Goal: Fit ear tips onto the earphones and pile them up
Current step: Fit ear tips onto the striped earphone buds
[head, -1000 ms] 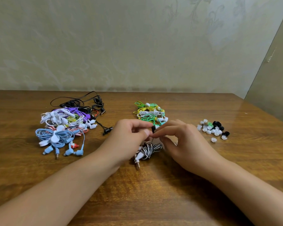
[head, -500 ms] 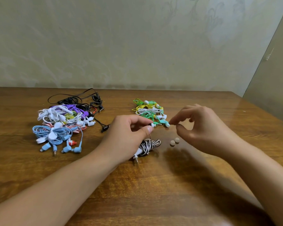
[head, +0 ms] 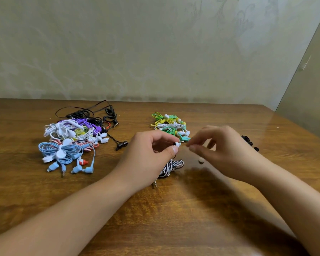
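Just now the left hand [head: 148,154] pinches a white earbud [head: 177,144], while the right hand [head: 224,150] seemingly pinches something tiny.

bare table [head: 174,218] before earphone piles [head: 72,143]

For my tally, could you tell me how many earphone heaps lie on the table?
2: a mixed heap at left, a green-yellow heap at centre; the striped set lies alone.
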